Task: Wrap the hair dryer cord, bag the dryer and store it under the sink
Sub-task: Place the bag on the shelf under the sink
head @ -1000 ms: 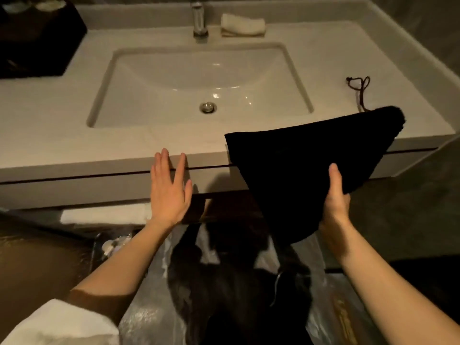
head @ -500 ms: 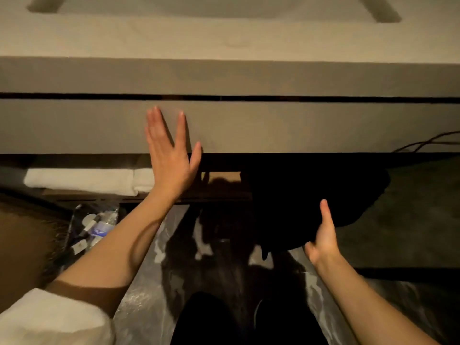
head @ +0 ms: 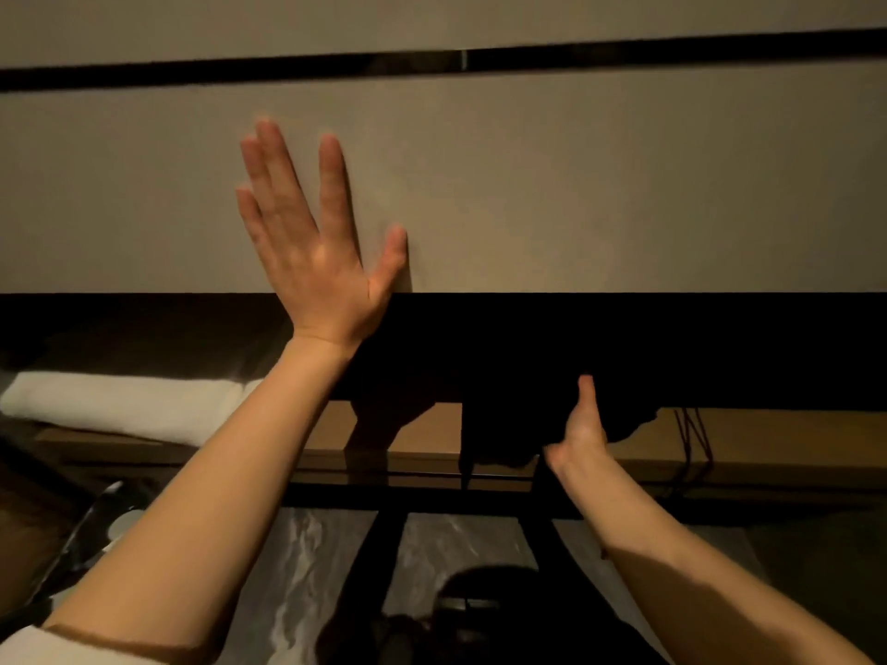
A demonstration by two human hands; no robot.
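Note:
My right hand (head: 578,431) holds a black cloth bag (head: 509,427) from below, thumb up, with the bag partly over the wooden shelf (head: 768,439) under the sink counter. The bag's upper part merges with the dark gap under the counter. The bag's dark red drawstring (head: 691,436) trails over the shelf to the right. The hair dryer is not visible; it may be inside the bag. My left hand (head: 312,237) lies flat, fingers spread, against the beige counter front panel (head: 576,184).
Folded white towels (head: 120,405) lie on the shelf at the left. A dark metal frame (head: 384,491) runs below the shelf's edge. Marbled floor (head: 307,568) lies beneath. A bin with small items (head: 110,515) stands at the lower left.
The view has dropped lower and closer to the counter front. My right hand has carried the black bag forward onto the shelf under the sink. My left hand stays pressed on the panel.

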